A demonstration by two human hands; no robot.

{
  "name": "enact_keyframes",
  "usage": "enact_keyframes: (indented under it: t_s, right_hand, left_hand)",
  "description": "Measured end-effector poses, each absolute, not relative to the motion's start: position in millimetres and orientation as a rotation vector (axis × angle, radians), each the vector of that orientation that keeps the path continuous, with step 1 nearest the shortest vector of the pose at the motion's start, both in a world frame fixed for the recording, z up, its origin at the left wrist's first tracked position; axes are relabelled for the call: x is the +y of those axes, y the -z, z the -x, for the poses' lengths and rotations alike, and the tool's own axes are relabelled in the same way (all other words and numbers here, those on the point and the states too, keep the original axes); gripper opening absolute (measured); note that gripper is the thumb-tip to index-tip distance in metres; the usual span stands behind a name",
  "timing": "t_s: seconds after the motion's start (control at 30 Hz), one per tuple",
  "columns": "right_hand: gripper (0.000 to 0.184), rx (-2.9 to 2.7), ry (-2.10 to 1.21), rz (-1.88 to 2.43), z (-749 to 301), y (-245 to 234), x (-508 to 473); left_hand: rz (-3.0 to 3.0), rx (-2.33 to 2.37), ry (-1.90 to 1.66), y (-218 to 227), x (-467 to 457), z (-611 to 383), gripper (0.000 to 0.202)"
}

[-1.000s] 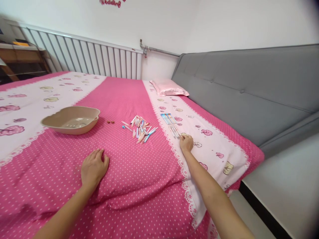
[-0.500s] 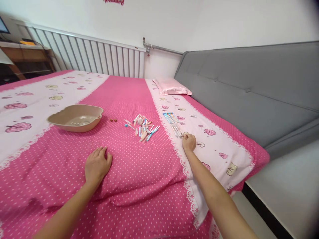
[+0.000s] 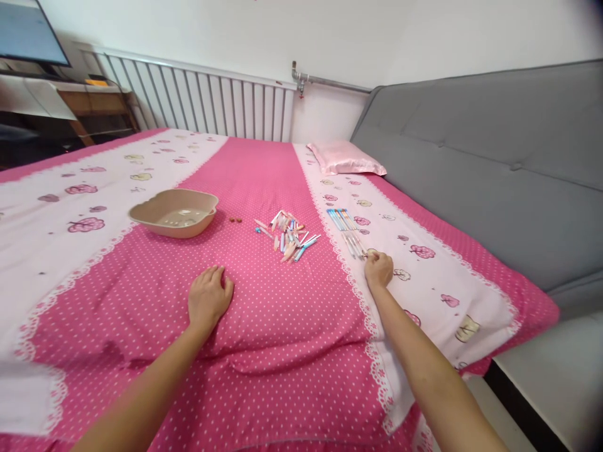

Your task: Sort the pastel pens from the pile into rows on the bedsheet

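My right hand [image 3: 379,269] is closed at the near right end of a row of slim pale pens [image 3: 353,244], its fingers pinched on a pen that they mostly cover. Just beyond lies a second row of pens with blue and orange ends [image 3: 342,220], side by side on the white strip of the bedspread. My left hand [image 3: 209,295] rests palm down on the pink polka-dot cloth, fingers stretched out and holding nothing. Between the hands and farther off, a loose pile of pens and pen parts [image 3: 290,236] is scattered on the pink cloth.
A beige plastic basin [image 3: 172,231] stands on the bed at left, with small pale bits inside. Two small brown objects [image 3: 235,220] lie beside it. A pink pillow [image 3: 347,157] lies against the grey headboard [image 3: 490,125]. At far left a monitor [image 3: 31,31] stands on a desk.
The view has swung left, so everything appears shifted right. Both hands stay at about the same places on the bed, and the pens look unmoved.
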State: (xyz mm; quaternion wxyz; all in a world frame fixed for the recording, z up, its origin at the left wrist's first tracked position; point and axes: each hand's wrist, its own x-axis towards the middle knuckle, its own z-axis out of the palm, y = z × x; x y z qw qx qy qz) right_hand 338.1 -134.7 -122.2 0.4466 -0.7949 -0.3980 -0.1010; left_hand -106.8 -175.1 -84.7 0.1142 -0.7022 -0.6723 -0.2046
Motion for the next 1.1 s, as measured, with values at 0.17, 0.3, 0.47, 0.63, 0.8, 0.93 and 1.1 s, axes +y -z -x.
enact_keyframes:
  t_s: [0.17,0.3,0.47,0.63,0.8,0.93,1.1]
  right_hand:
    - [0.025,-0.965,0.244,1.97,-339.1,123.1,-134.7]
    - [0.025,-0.958,0.24,1.976,-339.7,123.7,-134.5]
    - [0.022,-0.952,0.241,1.976,-340.6,124.9,-133.9]
    - [0.022,-0.946,0.246,1.975,-341.2,126.5,-133.3]
    - [0.023,-0.943,0.247,1.983,-340.9,126.3,-133.3]
    - [0.023,-0.947,0.239,1.987,-340.2,124.8,-133.8]
    - [0.022,-0.941,0.229,1.979,-337.2,122.2,-135.1]
  left_hand:
    - [2.057,-1.983,0.624,85.5,-175.6,106.4,0.049]
    - [2.068,-1.976,0.641,86.6,-175.7,106.8,0.05]
    - [2.072,-1.981,0.65,86.7,-176.2,106.7,0.049]
    - [2.061,-1.992,0.634,88.1,-175.3,106.8,0.048]
    - [2.074,-1.979,0.663,89.2,-175.1,107.4,0.05]
    - [2.081,-1.979,0.663,87.8,-175.8,107.1,0.05]
    - [2.08,-1.984,0.662,86.5,-177.4,107.1,0.05]
